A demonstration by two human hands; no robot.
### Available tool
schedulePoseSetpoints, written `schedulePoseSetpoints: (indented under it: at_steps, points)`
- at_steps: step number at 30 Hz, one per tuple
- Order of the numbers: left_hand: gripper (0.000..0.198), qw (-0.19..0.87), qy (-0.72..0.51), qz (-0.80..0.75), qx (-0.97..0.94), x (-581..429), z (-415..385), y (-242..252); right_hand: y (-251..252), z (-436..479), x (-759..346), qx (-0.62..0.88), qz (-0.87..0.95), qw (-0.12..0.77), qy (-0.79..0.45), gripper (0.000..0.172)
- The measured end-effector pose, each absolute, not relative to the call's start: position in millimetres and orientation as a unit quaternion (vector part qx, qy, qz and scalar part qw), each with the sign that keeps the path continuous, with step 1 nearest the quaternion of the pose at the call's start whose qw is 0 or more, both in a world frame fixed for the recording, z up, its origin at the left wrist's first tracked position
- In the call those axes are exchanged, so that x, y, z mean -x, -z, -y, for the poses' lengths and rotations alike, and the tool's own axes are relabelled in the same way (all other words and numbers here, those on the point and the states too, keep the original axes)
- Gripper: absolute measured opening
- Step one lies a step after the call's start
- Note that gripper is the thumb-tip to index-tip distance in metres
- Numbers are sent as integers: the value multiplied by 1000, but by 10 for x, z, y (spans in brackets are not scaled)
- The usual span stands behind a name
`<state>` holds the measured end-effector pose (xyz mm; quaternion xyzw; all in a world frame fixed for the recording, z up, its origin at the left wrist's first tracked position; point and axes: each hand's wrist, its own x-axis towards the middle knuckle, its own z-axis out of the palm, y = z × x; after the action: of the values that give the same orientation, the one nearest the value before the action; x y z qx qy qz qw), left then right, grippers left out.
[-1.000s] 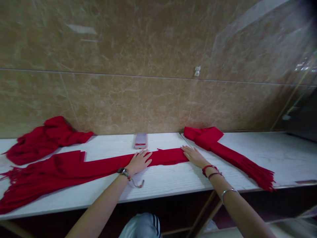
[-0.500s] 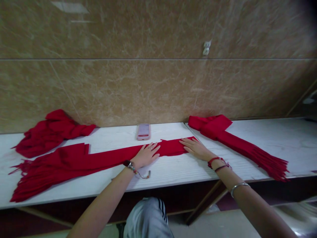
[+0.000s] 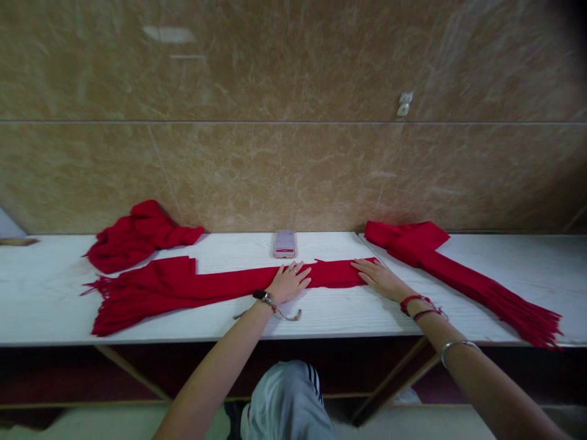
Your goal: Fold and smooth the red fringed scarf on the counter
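Note:
A red scarf lies stretched lengthwise along the white table, folded into a narrow band, with its fringed end spread wide at the left. My left hand rests flat on the band near its middle, fingers spread. Close to the scarf's right end, my right hand also lies flat with fingers outstretched, pressing on the cloth. Neither hand grips anything. Part of the scarf is covered by my fingers.
A crumpled red scarf sits at the back left against the tiled wall. On the right lies another red scarf, folded over and fringed. A phone stands near the wall. The white table has a front edge facing me.
The view has turned slightly left, so everything appears shifted to the right. Both hands stay flat on the scarf, which looks the same as before.

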<state>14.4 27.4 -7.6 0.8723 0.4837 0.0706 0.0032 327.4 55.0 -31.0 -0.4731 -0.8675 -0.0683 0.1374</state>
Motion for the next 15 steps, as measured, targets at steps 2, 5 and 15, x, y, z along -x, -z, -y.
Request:
schedulePoseSetpoints:
  at_steps: [2,5,15]
  points:
    - [45,-2,-91,-489,-868,-119,-242,56,301,-540,-3266,470,868,132,94,45]
    - [45,-33,-116,-506,-854,70,-171,-50,215,-497,-3075,465,863,147,130,45]
    - [42,-200,-131,-783,-575,2408,243,-623,-47,-299,-1110,260,951,166,-4,49]
